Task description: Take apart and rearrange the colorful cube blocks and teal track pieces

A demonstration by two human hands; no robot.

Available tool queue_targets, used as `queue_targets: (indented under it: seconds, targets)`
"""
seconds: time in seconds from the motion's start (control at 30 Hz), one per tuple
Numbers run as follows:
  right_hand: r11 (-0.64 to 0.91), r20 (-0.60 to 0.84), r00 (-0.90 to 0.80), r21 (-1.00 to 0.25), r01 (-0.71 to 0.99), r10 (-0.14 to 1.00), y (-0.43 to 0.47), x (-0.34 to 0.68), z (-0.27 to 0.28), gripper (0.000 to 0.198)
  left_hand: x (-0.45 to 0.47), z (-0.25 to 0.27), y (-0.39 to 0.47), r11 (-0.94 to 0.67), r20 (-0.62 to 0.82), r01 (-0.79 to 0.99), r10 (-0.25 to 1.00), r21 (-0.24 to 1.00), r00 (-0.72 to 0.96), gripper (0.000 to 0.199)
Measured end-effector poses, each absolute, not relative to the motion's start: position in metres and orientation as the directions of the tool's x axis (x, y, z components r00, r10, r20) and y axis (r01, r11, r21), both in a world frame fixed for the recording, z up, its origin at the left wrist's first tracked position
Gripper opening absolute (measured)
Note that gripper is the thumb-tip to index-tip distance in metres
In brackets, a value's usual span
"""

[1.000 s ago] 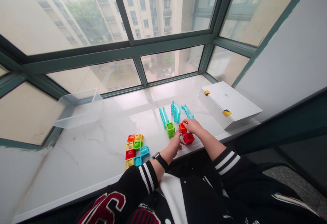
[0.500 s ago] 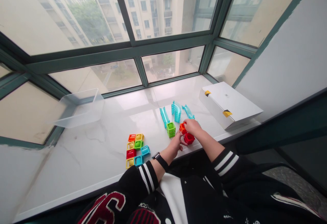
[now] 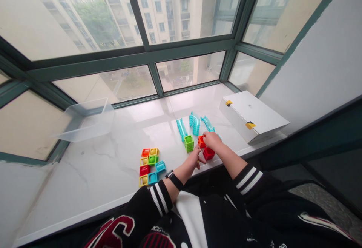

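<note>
On the white marble sill [image 3: 107, 165], my right hand [image 3: 213, 141] grips an orange cube block [image 3: 201, 140] that sits just above a red cube block [image 3: 208, 153]. My left hand [image 3: 195, 158] rests beside the red block, fingertips touching its left side. A green cube block [image 3: 188, 143] stands just left of the orange one. Three translucent blue track pieces [image 3: 195, 123] lie behind these blocks. A flat cluster of several coloured cube blocks [image 3: 149, 165] lies further left, apart from both hands.
A clear plastic bin [image 3: 87, 121] sits at the back left against the window frame. A white cardboard box [image 3: 251, 115] lies at the right end of the sill. The sill's front edge runs just under my wrists.
My right hand with the orange block has shifted slightly down toward the red block. My left forearm has drawn back a little; the other blocks have not moved.
</note>
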State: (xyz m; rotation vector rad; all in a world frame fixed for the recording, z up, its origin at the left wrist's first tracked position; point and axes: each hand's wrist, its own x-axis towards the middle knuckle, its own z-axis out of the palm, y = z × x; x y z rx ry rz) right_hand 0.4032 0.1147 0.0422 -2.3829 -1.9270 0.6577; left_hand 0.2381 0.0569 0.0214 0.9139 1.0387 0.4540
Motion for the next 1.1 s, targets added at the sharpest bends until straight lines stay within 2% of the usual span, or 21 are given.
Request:
queue_targets:
  seconds: [0.1, 0.2, 0.27, 0.5, 0.73, 0.9, 1.1]
  targets:
    - [-0.247, -0.313, 0.158, -0.273, 0.93, 0.937, 0.114, 0.404, 0.043, 0.031, 0.21, 0.029, 0.049, 0.556, -0.524, 0.095, 0.694, 0.826, 0.494, 0.079]
    - [-0.246, -0.313, 0.152, -0.286, 0.926, 0.937, 0.115, 0.404, 0.044, 0.03, 0.168, 0.047, 0.043, 0.539, -0.438, 0.005, 0.679, 0.843, 0.59, 0.068]
    - [-0.239, -0.313, 0.141, -0.298, 0.924, 0.939, 0.117, 0.405, 0.044, 0.03, 0.137, 0.06, 0.04, 0.512, -0.37, -0.08, 0.711, 0.855, 0.597, 0.059]
    - [-0.205, -0.295, 0.1, -0.35, 0.914, 0.95, 0.122, 0.412, 0.044, 0.031, 0.039, 0.077, 0.031, 0.496, -0.377, -0.315, 0.849, 0.809, 0.37, 0.052]
    - [-0.188, -0.242, 0.093, -0.407, 0.894, 0.966, 0.118, 0.419, 0.044, 0.034, -0.021, 0.074, 0.009, 0.4, -0.369, -0.502, 0.915, 0.766, 0.165, 0.046]
    - [-0.163, -0.174, 0.09, -0.467, 0.869, 0.981, 0.113, 0.424, 0.039, 0.034, -0.035, 0.067, 0.004, 0.352, -0.372, -0.569, 0.924, 0.743, 0.085, 0.044]
    - [-0.131, -0.109, 0.089, -0.481, 0.867, 0.99, 0.111, 0.423, 0.034, 0.03, -0.031, 0.058, 0.001, 0.361, -0.405, -0.625, 0.911, 0.692, 0.078, 0.042]
